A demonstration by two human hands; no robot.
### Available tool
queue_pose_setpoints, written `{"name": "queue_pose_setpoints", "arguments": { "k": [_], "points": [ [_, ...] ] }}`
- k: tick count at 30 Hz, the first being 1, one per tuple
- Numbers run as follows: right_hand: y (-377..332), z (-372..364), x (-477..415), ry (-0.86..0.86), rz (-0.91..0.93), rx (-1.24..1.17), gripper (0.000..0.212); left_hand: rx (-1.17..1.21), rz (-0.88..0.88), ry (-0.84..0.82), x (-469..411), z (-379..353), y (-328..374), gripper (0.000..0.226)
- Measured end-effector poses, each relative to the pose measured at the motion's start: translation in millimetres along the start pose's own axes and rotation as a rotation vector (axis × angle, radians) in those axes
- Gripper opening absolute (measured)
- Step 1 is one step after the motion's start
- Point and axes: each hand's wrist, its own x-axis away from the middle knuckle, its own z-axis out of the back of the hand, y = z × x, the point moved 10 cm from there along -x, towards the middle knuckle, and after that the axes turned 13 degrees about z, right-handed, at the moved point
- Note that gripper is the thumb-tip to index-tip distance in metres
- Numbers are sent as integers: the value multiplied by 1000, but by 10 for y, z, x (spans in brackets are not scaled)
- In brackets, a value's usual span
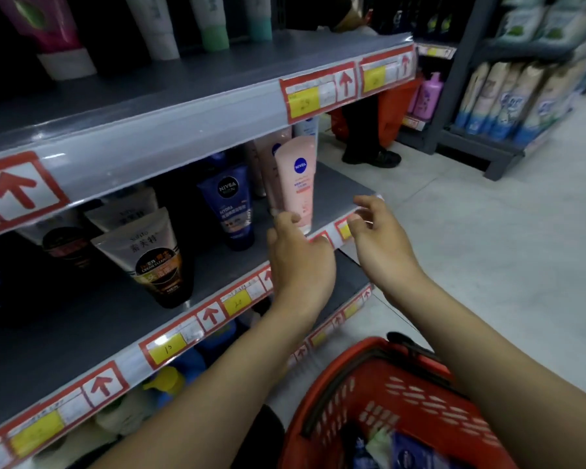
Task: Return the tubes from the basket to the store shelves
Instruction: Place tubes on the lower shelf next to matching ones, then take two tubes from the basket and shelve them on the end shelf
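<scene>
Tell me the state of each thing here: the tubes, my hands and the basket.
pink tube: upright near the end of the shelf, held at its base.
left hand: grips the pink tube.
right hand: fingers relaxed, holding nothing.
blue tube: standing on its cap.
basket: items inside.

Yellow price labels [304, 102], each beside a red-bordered arrow card [345, 83], run along the front rails. The floor [487, 231] is pale tile. A bystander's dark shoe [372, 156] stands on it at the aisle's far end, with an unidentifiable orange object [391, 113] just behind the leg. A pink pump bottle [428, 93] stands upright beyond. Blue-and-white wrapped packs [508, 103] stand in a row on a grey rack [481, 143] opposite.
</scene>
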Motion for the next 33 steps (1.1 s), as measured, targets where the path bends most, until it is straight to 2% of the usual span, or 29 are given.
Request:
{"name": "queue_pose_setpoints", "arguments": {
  "k": [3,5,7,11,14,17,21,23,24,27,30,31,33],
  "points": [
    [-40,439,491,12,24,179,36,-417,-425,-34,550,-198,305,32],
    [-26,720,891,8,20,284,35,-607,-692,-59,965,-412,312,29],
    [-8,974,1312,-6,5,363,37,-668,-797,-124,1307,-596,208,29],
    [138,1334,2068,-47,-56,464,40,-775,-879,-261,1860,-920,-166,31],
    [411,1569,2509,-48,-128,523,42,-834,-852,-411,2038,-1121,-510,28],
    [837,1736,2900,-86,-240,519,45,-948,-711,-539,2005,-1298,-928,31],
    [1633,1865,3533,-123,-602,366,54,-1144,-472,-675,1801,-1530,-1637,27],
    [1940,1818,3745,-181,-740,331,58,-1225,-418,-762,1768,-1684,-1962,28],
    [2044,1762,3785,-229,-743,344,58,-1260,-416,-804,1783,-1769,-2109,30],
    [2266,1571,3819,-370,-686,405,56,-1380,-482,-901,1922,-2037,-2542,34],
    [2534,1431,3992,-500,-763,413,63,-1471,-590,-1071,2245,-2301,-3008,43],
    [2594,1396,4034,-537,-771,426,66,-1502,-666,-1118,2381,-2380,-3120,53],
    [2687,1317,4079,-595,-741,452,70,-1534,-928,-1138,2663,-2544,-3179,63]
  ]
}}
